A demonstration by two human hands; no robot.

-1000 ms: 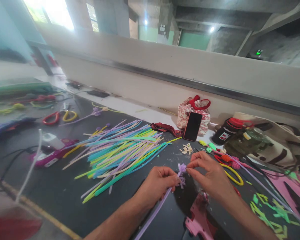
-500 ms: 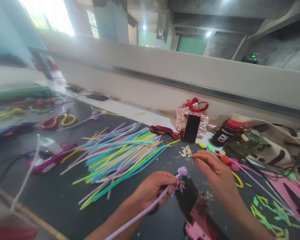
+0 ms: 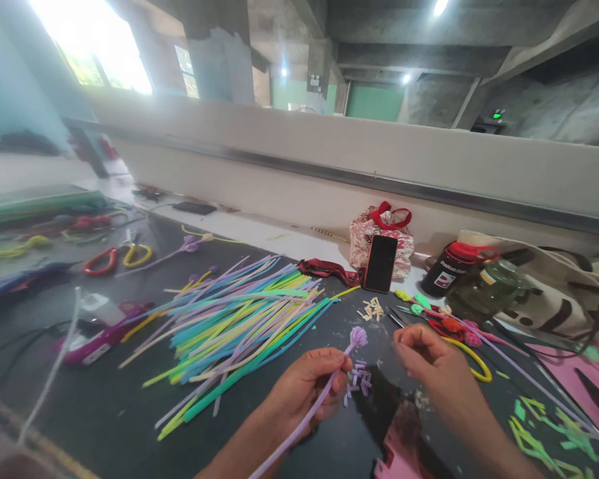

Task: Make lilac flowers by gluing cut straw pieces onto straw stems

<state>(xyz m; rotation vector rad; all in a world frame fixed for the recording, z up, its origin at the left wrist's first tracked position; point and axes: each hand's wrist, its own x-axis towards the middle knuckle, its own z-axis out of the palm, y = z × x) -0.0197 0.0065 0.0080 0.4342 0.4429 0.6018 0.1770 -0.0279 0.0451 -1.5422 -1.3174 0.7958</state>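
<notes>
My left hand point(image 3: 307, 386) is closed round a long lilac straw point(image 3: 299, 429) that slants up to a small lilac flower-like bud point(image 3: 358, 336) at its tip. Small lilac cut bits point(image 3: 359, 382) lie on the dark table just right of that hand. My right hand point(image 3: 426, 356) hovers a little to the right of the bud, fingers curled together in a pinch; what it holds, if anything, I cannot make out. A big fan of coloured straws point(image 3: 239, 319) lies on the table to the left of both hands.
A black phone point(image 3: 380, 263) leans on a patterned red-handled bag point(image 3: 364, 236). Dark bottles point(image 3: 454, 269) and a canvas bag point(image 3: 554, 293) sit right. Yellow-handled scissors point(image 3: 472, 362) lie by my right hand. A pink glue gun point(image 3: 97, 332) and scissors point(image 3: 117, 256) lie left. Green scraps point(image 3: 539, 432) lie at lower right.
My right hand has let go of the bud, reached out to the right, then drawn back curled. My left hand keeps the straw, now tilted more upright.
</notes>
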